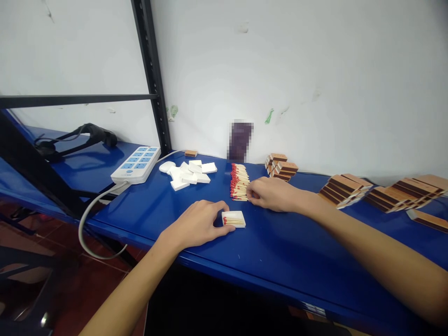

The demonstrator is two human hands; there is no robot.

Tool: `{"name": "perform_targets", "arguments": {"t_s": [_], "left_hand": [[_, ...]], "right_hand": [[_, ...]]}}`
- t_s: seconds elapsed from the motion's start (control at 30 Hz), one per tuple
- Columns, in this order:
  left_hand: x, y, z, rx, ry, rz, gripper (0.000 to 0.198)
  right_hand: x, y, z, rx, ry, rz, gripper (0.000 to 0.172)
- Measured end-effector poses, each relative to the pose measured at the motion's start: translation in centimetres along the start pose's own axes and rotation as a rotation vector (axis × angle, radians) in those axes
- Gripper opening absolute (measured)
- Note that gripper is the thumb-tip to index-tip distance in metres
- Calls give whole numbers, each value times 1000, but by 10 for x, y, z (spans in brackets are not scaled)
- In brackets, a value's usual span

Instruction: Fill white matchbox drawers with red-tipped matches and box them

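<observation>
My left hand [198,226] rests on the blue table [280,247] with its fingers curled around the left end of a small white matchbox tray [234,219] that has matches in it. My right hand [271,193] lies just right of a pile of red-tipped matches [239,182], its fingertips pinched at the pile's near end on matches. Both forearms reach in from the bottom edge.
A heap of empty white trays [191,172] lies left of the matches. Brown matchbox sleeves are stacked behind [282,168] and in rows at the right [381,191]. A blue-and-white power strip [136,164] with its cable sits by a black shelf post [152,74].
</observation>
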State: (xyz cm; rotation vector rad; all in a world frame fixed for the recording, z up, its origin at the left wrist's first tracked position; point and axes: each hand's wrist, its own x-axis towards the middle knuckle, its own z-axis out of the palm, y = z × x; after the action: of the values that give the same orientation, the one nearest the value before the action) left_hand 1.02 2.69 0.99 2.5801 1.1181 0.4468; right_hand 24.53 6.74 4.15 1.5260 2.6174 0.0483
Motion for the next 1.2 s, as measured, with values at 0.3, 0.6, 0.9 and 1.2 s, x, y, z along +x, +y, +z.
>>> {"name": "perform_targets", "arguments": {"t_s": [0.3,0.6,0.9,1.2], "left_hand": [[0,0,-1,-1,3,2,35],[0,-1,0,-7,10,10,33],[-1,0,-1,-14,5,9,32],[0,-2,1,4,15,33,30]], "right_hand": [[0,6,2,22,-16,-25,12],[-3,-14,-6,55,37,-18,14],[-1,-10,0,92,-47,0,9],[-21,-45,-20,237,-103,-219,8]]}}
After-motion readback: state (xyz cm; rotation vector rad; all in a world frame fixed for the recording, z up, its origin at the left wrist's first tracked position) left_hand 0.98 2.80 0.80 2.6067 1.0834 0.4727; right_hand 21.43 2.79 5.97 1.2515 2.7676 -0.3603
